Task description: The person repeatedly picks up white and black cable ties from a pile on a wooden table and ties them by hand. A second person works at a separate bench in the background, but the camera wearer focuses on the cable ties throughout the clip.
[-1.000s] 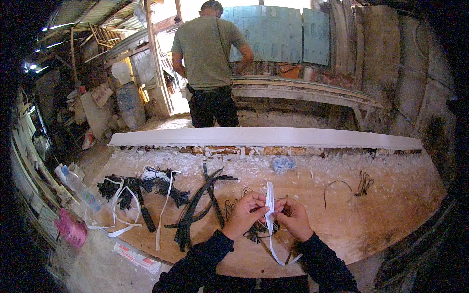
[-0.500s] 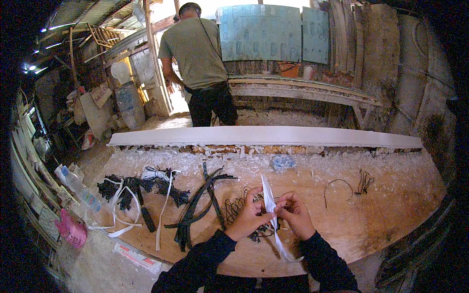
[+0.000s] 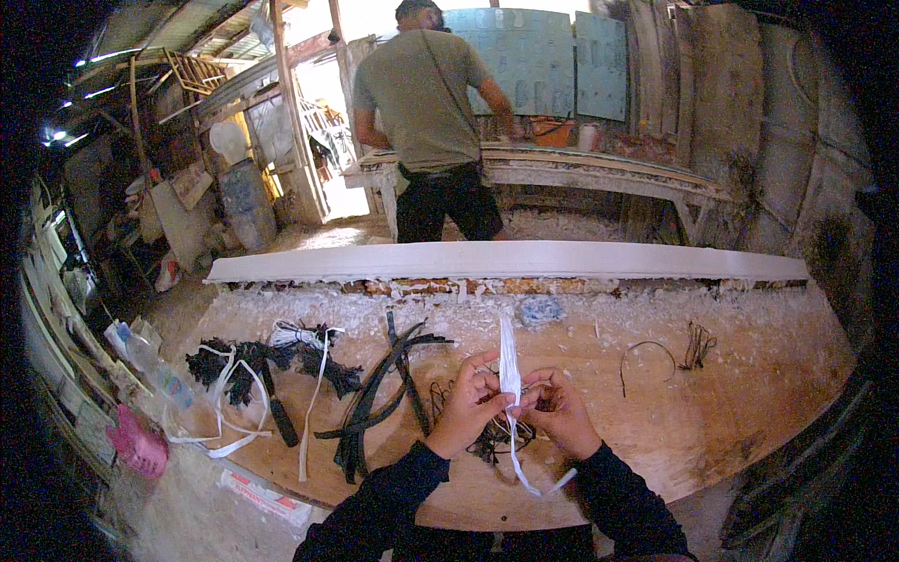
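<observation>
A white fabric-like strip (image 3: 508, 354) stands upright between my hands, broad at its upper end. Its thin tail hangs down and curls to the right on the plywood table (image 3: 749, 403). My left hand (image 3: 468, 409) pinches the strip between thumb and fingers. My right hand (image 3: 560, 412) is closed too, its fingertips pressed against the strip's right side at about the same height. Beneath my hands lies a tangle of thin black cord (image 3: 494, 445), partly hidden by them. Just left of my left hand are several long black strips (image 3: 361, 412).
Farther left are a black frayed bundle (image 3: 211, 370) and white ribbons (image 3: 245, 440). A blue-and-white lump (image 3: 540, 311) sits beside a long white moulding (image 3: 506, 261). Dark wire (image 3: 698, 348) lies right. A co-worker (image 3: 421, 103) stands beyond at another bench (image 3: 581, 169).
The white strip has turned from slanting to nearly upright, and its tail has swung. Both hands stay close together. The co-worker has moved right, an arm now reaching over the far bench.
</observation>
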A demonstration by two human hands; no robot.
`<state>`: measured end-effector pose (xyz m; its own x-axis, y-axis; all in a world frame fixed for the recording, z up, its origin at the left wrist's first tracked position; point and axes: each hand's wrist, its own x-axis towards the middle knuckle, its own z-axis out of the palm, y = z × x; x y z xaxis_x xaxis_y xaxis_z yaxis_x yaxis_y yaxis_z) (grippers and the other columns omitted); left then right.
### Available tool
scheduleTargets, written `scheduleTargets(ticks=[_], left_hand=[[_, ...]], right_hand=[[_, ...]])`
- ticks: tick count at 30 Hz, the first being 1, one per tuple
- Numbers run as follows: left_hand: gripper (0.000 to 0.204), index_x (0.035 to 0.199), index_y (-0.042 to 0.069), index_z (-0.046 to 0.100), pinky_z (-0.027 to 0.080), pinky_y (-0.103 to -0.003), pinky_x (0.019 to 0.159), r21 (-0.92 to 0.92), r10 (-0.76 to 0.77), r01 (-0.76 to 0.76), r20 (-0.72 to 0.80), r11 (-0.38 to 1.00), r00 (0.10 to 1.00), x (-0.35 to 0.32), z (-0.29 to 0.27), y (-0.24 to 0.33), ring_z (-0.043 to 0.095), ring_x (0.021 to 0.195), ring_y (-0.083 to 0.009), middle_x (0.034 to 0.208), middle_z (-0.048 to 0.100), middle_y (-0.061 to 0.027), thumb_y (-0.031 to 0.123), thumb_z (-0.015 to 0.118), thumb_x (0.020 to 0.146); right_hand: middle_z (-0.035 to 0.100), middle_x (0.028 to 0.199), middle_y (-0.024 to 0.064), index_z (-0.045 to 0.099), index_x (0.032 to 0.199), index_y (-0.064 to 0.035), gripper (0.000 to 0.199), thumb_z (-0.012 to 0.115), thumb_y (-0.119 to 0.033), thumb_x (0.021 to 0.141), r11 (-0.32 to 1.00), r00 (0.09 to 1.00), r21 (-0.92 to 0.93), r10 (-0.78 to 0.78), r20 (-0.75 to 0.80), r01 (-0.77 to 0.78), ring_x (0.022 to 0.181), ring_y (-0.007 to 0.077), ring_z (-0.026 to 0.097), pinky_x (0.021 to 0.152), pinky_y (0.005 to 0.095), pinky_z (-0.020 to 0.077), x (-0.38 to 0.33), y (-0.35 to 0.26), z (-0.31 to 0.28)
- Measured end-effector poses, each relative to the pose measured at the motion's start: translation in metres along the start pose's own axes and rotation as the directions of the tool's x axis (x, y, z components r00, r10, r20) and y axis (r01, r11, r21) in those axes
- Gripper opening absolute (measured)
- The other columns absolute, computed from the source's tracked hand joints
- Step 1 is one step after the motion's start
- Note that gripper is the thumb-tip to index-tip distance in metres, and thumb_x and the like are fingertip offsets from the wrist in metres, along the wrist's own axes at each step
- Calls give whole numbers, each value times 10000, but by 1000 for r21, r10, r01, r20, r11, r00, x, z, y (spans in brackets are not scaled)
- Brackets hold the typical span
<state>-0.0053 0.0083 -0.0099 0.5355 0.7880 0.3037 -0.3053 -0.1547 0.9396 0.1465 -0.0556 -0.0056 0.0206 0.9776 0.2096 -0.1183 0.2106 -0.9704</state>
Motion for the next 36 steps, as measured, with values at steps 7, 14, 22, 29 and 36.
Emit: scheduleTargets(ticks=[7,14,22,29,36], left_hand=[[650,1274,64,212,454,-261,744,-73,-23,27,53,997,998,-1,4,5,571,829,-151,880,580,-78,-6,607,762],[654,1287,75,190,444,-286,793,-69,-75,84,119,994,990,-2,3,10,572,872,-166,918,587,-103,-4,591,776],[593,1273,74,201,450,-270,758,-82,-77,93,179,992,981,-1,1,10,570,845,-157,855,573,-86,-25,546,801],[587,1273,69,205,449,-267,753,-70,-40,53,180,996,983,-1,1,8,566,844,-155,868,565,-86,-8,550,805],[588,1268,62,225,443,-260,757,-57,-10,18,134,998,991,-1,0,5,561,840,-149,858,561,-72,-4,567,794]], right_hand=[[596,783,33,424,1046,-96,410,652,2,720,996,999,82,22,-25,-20,681,112,569,587,227,459,1,3,-5],[586,768,19,408,1028,-110,387,635,-2,735,995,999,100,29,-27,-27,643,100,557,518,212,439,2,3,-6],[521,758,0,393,975,-120,337,594,23,745,965,988,214,157,-12,-151,682,104,542,580,230,453,-3,-7,0],[505,756,5,385,969,-116,340,592,31,743,960,986,233,167,-25,-157,663,107,541,574,236,485,-3,-9,2],[548,744,25,391,1085,-106,509,649,27,667,986,994,125,109,27,-111,623,112,537,498,223,423,-1,-7,-1]])
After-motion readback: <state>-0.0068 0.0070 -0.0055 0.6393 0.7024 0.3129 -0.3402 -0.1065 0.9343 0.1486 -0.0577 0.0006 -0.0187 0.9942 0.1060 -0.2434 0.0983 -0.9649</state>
